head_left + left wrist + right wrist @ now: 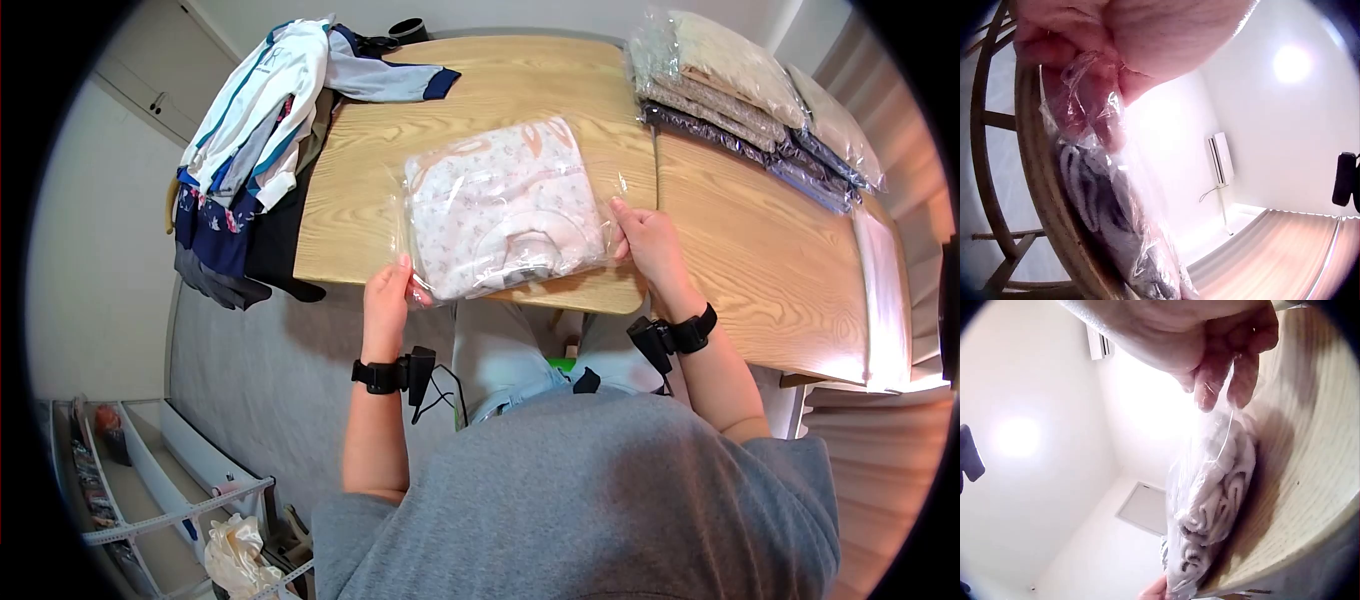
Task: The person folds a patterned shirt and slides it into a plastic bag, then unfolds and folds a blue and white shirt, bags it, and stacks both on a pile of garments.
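Note:
A folded white garment (505,195) with a small print and peach shapes lies inside a clear plastic bag (612,200) at the table's front edge. Its round neckline faces the person. My left hand (385,300) pinches the bag's near left corner, and crinkled plastic shows between its fingers (1110,128) in the left wrist view. At the right side, my right hand (650,245) holds the bag's edge between thumb and fingers. Rolled layers of the garment (1210,506) show through the plastic in the right wrist view, low over the wood.
A heap of clothes (255,130) hangs over the left end of the wooden table (520,75). Bagged garments (750,100) are stacked at the back right. A white sheet (880,290) covers the right edge. Shelving bins (150,480) stand on the floor at left.

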Motion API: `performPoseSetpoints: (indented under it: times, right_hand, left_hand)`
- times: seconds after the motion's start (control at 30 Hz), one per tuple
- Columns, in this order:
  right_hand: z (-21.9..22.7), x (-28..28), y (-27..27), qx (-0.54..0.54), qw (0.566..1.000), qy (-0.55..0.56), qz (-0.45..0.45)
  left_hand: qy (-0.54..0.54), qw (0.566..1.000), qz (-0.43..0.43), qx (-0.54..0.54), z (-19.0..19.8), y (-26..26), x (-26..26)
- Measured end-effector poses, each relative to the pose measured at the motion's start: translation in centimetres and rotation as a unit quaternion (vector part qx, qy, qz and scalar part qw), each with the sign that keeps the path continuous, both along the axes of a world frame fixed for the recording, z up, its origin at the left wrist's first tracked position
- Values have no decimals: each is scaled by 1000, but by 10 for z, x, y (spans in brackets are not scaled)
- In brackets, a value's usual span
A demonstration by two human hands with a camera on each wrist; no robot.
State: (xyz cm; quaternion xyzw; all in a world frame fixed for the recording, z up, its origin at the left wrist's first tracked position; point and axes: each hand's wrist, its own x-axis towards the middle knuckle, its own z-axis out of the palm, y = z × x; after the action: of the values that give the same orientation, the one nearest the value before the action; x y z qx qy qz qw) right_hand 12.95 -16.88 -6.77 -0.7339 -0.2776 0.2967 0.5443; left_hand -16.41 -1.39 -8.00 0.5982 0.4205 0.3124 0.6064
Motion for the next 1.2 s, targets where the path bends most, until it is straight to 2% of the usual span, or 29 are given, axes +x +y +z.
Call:
performPoseSetpoints:
  times: [0.13,0.27,0.33,0.47,0.53,0.57,0.63,0.67,0.7,0.73,0.77,0.83,0.87,0.9,0.97,1.0,1.07,1.1,1.13,1.17,1.2]
  right_hand:
    - [-6,7,9,-47,998,-42,14]
    - [0,8,7,-52,998,-21,20]
    - [2,9,5,-18,999,30,37]
    - [4,23,8,-26,997,-10,69]
    - [2,41,21,7,994,89,56]
    - [4,48,26,6,995,88,56]
    - [15,58,34,90,993,-54,61]
    - [21,64,31,108,992,-3,67]
    - [28,68,23,106,992,-5,65]
    - [33,72,14,145,984,-7,106]
    - [38,75,3,181,972,-7,147]
    - [42,83,-24,148,976,9,159]
    - [41,87,-36,104,973,-5,206]
    - [38,90,-47,61,966,-18,252]
    - [31,93,-64,17,968,-13,249]
    - [30,95,-69,-23,973,-40,227]
    - [35,90,-80,-63,982,-87,154]
    - [45,82,-83,-67,983,-84,151]
    - [56,72,-86,-59,981,-122,141]
    - [66,61,-88,-50,977,-160,131]
    - [76,48,-89,-53,977,-158,130]
  left_hand:
    - [-38,998,30,-48,-8,-1,3]
    - [-22,999,19,-23,-7,-1,2]
    - [-13,1000,6,-5,-11,1,-1]
    - [-10,1000,-2,-7,-8,0,4]
    - [-13,1000,0,0,-2,0,16]
    - [-16,1000,2,7,1,1,22]
    - [-10,1000,-8,-18,6,2,30]
    - [-46,997,2,56,10,-3,36]
    - [-82,988,12,128,15,-7,40]
    - [-30,985,-3,172,20,-9,34]
    - [-30,985,-6,168,20,-11,28]
    - [-54,940,-102,321,20,-21,17]
    - [-34,924,-143,354,25,-27,10]
    - [-34,926,-148,347,30,-34,7]
    - [56,847,-293,440,38,-48,2]
    - [77,830,-332,442,43,-53,-1]
    - [65,835,-335,432,56,-56,-2]
    - [56,839,-331,429,62,-56,0]
    - [64,819,-334,462,66,-58,5]
    - [63,820,-337,458,70,-66,13]
    - [117,805,-325,482,76,-81,26]
